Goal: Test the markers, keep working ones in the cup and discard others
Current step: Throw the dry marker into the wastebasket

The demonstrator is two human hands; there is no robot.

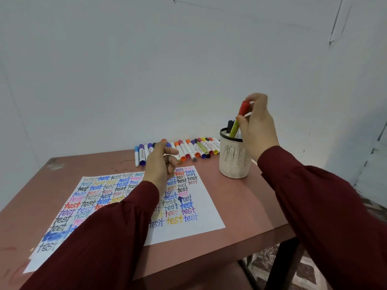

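Markers' trial sheet, nearest, on the table: rows of "test" in many colours. Left hand hangs over it, fingers loosely curled; cannot tell whether it holds anything. Farther right, white mesh cup, a few markers standing in it. Right hand is directly above the cup mouth, fingertips pinching a red-capped marker by its upper end; it is tilted, its lower end hidden near the rim. Step, as I read it: a marker passing between hand and cup, likely a working one going in. Next move calls for letting it slide down clear of its neighbours, then taking another from the row of markers along the back edge by the wall.
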